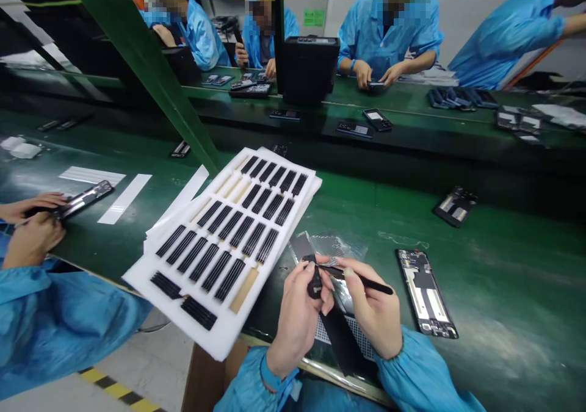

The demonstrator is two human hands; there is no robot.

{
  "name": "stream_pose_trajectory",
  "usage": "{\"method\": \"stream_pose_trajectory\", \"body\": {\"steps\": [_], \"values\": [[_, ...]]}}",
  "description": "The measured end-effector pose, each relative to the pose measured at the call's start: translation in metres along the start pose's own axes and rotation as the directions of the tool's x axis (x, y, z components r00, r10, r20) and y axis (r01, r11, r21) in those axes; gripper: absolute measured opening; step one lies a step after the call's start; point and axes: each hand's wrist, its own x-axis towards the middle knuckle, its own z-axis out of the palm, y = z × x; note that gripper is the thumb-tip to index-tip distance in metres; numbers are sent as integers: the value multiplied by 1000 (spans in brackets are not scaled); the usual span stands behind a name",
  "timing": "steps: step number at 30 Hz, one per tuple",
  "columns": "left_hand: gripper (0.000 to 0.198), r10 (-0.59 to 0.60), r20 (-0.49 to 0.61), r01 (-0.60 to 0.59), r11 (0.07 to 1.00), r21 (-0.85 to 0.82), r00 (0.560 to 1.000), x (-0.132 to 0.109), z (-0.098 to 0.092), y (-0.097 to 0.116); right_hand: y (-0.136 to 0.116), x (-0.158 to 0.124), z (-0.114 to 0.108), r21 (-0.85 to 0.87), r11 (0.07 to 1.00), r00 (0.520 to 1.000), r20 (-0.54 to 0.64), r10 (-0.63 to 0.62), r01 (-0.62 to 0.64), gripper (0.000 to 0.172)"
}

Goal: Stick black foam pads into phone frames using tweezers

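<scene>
My left hand [300, 305] is closed in a pinch on a small black part [314, 285], held above the green bench edge. My right hand [373, 305] grips black tweezers [366, 282] whose tip meets that part. Under both hands lies a long black strip [341, 339] on a perforated sheet. A white foam tray [229, 241] with rows of several black strips sits just left of my hands. An open phone frame [425, 293] lies flat to the right of my right hand.
A co-worker's hands [32, 223] at the left hold another phone frame [85, 198]. A second phone frame [455, 206] lies further right. Across the belt, several people in blue coats work beside a black box [309, 67]. A green post [151, 76] slants over the tray.
</scene>
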Motion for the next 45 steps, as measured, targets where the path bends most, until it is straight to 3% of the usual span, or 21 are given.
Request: {"method": "stream_pose_trajectory", "body": {"steps": [2,5,7,8,9,11,13,14,16,19,23,28,34,45], "values": [[29,29,-33,-30,999,-27,999,2,-4,-1,3,1,-2,9,1000,1000,-1,-5,5,23],[27,150,-145,-146,989,35,978,3,-18,2,20,7,-13,64,987,985,-83,152,-147,26],[28,271,-171,-221,939,263,947,3,-29,3,38,12,-23,113,952,952,-85,294,-284,33],[27,334,-130,-250,867,431,934,4,-33,2,48,14,-27,130,934,937,-61,344,-334,37],[27,383,-44,-280,744,607,923,5,-38,0,56,14,-30,141,920,927,-33,373,-365,40],[34,398,203,-354,355,865,895,7,-43,-8,68,14,-33,158,904,916,6,402,-398,44],[52,308,394,-397,-57,916,866,9,-46,-18,74,10,-32,162,903,916,30,399,-398,45],[59,261,442,-393,-219,893,858,10,-47,-23,76,8,-31,156,908,921,43,388,-389,44],[67,198,476,-359,-433,827,857,11,-49,-30,77,7,-27,136,922,932,69,356,-362,42],[74,126,494,-337,-585,737,860,14,-50,-33,81,14,-23,123,927,935,77,347,-355,42],[73,67,493,-316,-691,650,867,32,-38,-30,90,45,-17,154,907,919,23,394,-393,49],[66,97,437,-217,-760,613,894,64,-13,-26,100,80,0,250,887,920,38,391,-387,55],[65,83,374,-185,-760,624,924,78,-10,-27,112,77,9,228,892,920,54,388,-389,51],[67,64,363,-207,-724,658,930,82,-12,-31,114,73,7,162,918,931,114,346,-361,41]]}}
